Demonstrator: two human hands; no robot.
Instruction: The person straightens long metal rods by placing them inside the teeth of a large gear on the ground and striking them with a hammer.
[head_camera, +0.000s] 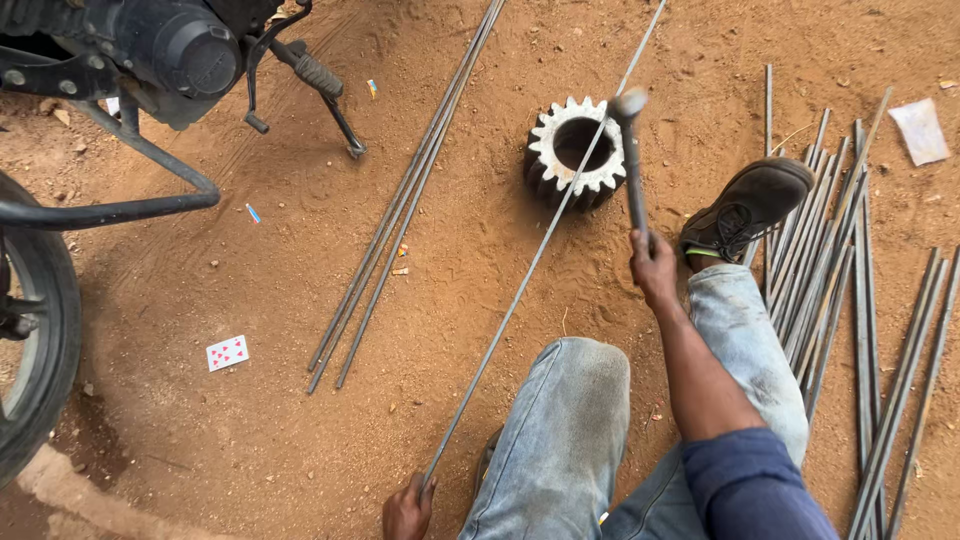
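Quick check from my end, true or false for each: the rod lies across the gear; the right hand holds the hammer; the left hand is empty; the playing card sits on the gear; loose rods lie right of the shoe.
1. The long rod lies across the toothed gear. True.
2. The right hand holds the hammer. True.
3. The left hand is empty. False: it grips the near end of the rod.
4. The playing card sits on the gear. False: it lies on the dirt, near the motorcycle wheel.
5. Loose rods lie right of the shoe. True.

The left hand (407, 512) is cut by the bottom edge. The motorcycle (110, 60) (wheel and frame only) runs off left. The hammer (632, 150) head is blurred.
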